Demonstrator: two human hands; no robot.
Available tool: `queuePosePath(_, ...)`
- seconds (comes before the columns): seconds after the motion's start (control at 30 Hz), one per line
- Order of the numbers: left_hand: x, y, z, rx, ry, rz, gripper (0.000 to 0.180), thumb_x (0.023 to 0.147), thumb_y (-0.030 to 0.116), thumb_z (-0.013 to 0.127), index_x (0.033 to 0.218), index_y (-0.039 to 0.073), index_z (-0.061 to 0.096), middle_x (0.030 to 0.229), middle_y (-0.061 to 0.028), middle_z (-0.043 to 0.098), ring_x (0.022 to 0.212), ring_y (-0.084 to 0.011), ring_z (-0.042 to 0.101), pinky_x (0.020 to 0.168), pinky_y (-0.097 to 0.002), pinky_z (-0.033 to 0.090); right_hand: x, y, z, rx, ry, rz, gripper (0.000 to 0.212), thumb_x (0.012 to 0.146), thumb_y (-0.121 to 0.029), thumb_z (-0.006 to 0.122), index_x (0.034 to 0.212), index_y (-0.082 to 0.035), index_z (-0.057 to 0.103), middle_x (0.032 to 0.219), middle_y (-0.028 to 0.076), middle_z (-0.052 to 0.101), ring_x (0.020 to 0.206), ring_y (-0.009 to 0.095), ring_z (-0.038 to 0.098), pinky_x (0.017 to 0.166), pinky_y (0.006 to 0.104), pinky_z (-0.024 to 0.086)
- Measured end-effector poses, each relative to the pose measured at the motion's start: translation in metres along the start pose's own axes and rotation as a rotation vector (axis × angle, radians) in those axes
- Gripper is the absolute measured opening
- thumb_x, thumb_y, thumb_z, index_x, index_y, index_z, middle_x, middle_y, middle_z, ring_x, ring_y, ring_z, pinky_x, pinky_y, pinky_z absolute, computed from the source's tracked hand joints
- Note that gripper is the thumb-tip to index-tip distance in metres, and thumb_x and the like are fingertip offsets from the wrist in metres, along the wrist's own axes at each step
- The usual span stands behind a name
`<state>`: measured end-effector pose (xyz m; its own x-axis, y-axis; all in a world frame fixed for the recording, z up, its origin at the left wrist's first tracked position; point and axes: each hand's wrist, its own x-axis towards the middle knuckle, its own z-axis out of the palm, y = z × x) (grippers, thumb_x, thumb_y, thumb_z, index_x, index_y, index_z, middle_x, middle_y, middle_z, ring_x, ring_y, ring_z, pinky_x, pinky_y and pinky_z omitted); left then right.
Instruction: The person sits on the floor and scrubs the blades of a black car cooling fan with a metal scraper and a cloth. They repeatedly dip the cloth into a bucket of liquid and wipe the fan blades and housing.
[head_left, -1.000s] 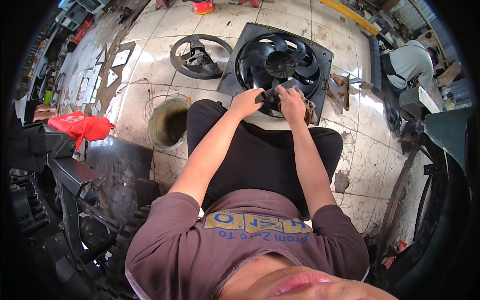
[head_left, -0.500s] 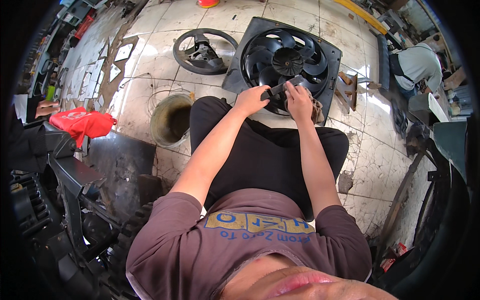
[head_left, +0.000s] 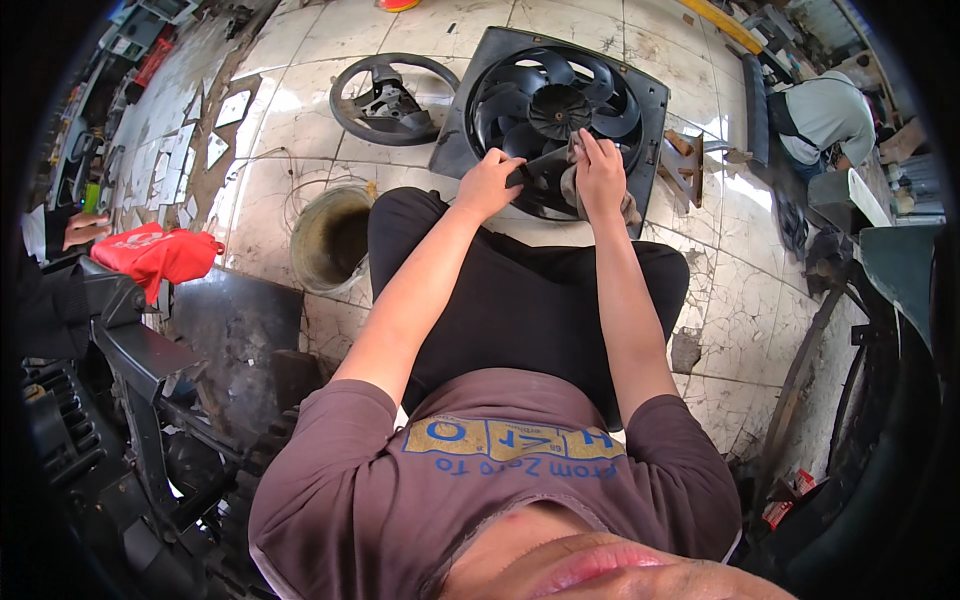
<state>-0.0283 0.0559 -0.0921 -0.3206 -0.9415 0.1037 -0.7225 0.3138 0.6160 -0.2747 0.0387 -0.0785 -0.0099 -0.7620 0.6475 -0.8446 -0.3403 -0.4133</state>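
Note:
My left hand [head_left: 488, 186] is closed on one end of a dark, elongated part [head_left: 544, 174], whose exact kind I cannot make out. My right hand [head_left: 602, 178] pinches a grey-brown rag [head_left: 629, 208] at the part's other end. The rag hangs below the fingers and hides some of that end. Both hands are over the near edge of a black radiator fan [head_left: 560, 108] in a square shroud, lying on the floor beyond my crossed legs. Left of the fan lies a black steering wheel [head_left: 343, 112] with its centre cover off.
A dirty bucket [head_left: 318, 272] stands by my left knee. Rusty metal brackets [head_left: 684, 168] lie right of the fan. A red bag [head_left: 158, 252] and another person's hand [head_left: 86, 228] are at the left. Another person [head_left: 830, 118] bends over at the far right.
My right hand, with the rag, has shifted along the dark part and now covers the end that stuck out before. The left hand stays closed on it. The whole view has shifted slightly.

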Motion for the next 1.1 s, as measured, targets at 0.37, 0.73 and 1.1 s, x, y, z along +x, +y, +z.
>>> queuePosePath(0.37,0.007,0.000,0.002,0.137,0.024,0.060,0.056,0.082,0.025,0.086,0.136,0.022,0.072,0.119,-0.0007,0.069,0.123,-0.0260,0.064,0.102,-0.0445,0.052,0.017,-0.015,0.008,-0.303,-0.363,0.032,0.057,0.098,-0.058,0.069,0.141,-0.021,0.070,0.137,0.011,0.066,0.129,0.039,0.057,0.108,0.0600,0.043)
queuePosePath(0.73,-0.019,0.013,-0.041,-0.126,0.247,0.070,0.046,0.084,0.022,0.084,0.129,0.014,0.074,0.120,-0.0043,0.072,0.111,-0.0258,0.070,0.097,-0.0417,0.056,0.008,-0.022,-0.003,-0.013,-0.345,-0.036,0.046,0.088,-0.032,0.084,0.128,-0.009,0.076,0.136,0.013,0.071,0.128,0.038,0.062,0.112,0.0484,0.049)
queuePosePath(1.1,-0.177,-0.107,-0.154,-0.227,0.685,-0.387,0.040,0.088,0.017,0.082,0.127,0.008,0.075,0.120,-0.0118,0.072,0.107,-0.0277,0.071,0.095,-0.0402,0.057,0.050,-0.163,0.104,0.430,-0.721,-0.245,0.034,0.096,-0.025,0.074,0.124,-0.006,0.077,0.127,0.017,0.075,0.124,0.037,0.068,0.108,0.0450,0.052)
